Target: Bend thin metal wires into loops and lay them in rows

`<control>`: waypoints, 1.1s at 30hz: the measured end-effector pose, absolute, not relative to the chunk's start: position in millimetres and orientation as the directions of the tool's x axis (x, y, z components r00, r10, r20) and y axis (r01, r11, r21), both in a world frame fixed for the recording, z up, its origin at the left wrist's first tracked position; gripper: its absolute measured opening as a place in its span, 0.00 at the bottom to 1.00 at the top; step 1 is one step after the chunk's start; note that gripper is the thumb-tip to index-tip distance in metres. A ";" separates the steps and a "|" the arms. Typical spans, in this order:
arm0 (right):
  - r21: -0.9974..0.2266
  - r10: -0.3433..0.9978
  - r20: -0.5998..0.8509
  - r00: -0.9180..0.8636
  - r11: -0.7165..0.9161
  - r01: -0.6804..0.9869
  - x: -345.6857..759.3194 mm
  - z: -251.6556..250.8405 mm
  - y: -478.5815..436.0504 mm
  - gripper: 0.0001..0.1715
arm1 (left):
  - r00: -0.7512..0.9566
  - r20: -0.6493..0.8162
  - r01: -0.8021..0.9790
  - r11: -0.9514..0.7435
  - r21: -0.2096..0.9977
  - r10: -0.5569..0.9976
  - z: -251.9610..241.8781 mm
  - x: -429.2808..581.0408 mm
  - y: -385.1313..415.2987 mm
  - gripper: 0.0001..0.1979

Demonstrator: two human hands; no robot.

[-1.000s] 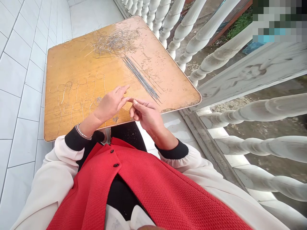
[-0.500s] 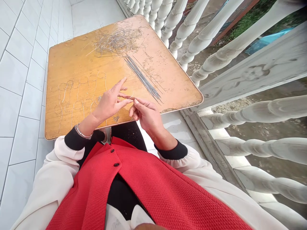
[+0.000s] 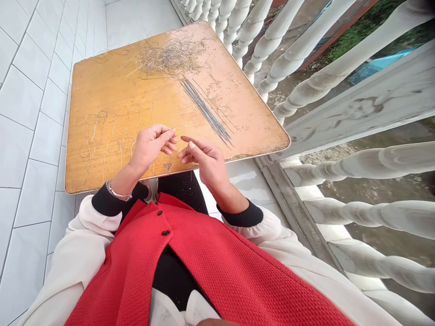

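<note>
our left hand curls narrowly, its fingertips gathered toward the thumb, while our right hand stands partly open just beside it, with the pointing finger reaching across. we cannot tell whether either hand pinches a fine wire, as anything so thin is lost against the table. below them, small loops of thin silver wire lie in rows on a worn orange wooden tabletop. a straight bundle of silver wire rods and a tangled heap of silver wire lie farther out. a springy wire could slip from those fingertips, a dragging wrist could disturb the loops, and rods nudged outward could roll off toward the white turned balusters.
</note>
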State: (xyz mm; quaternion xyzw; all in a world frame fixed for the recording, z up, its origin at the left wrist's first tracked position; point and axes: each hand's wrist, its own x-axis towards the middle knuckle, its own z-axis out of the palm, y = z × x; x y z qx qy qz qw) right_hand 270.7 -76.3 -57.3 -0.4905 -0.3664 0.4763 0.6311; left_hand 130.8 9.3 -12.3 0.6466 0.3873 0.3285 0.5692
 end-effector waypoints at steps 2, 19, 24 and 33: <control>-0.974 0.949 0.017 0.316 0.087 -0.208 272.2 -53.7 -74.6 0.28 | 0.482 -0.026 0.134 -0.044 0.990 0.876 -11.5 129.8 9.3 0.14; -0.900 0.941 -0.040 0.336 0.113 -0.421 266.8 -52.9 -67.7 0.18 | 0.612 -0.139 -0.197 0.321 0.926 0.779 -32.4 129.9 -5.1 0.16; -0.900 0.942 0.002 0.335 0.149 -0.411 265.2 -53.3 -69.3 0.18 | 0.638 -0.138 -0.179 0.320 0.931 0.757 -31.1 128.4 -6.3 0.16; -0.919 0.957 -0.018 0.291 0.099 -0.381 264.4 -52.9 -73.1 0.19 | 0.607 -0.180 -0.149 0.333 0.931 0.774 -28.7 123.9 -3.7 0.20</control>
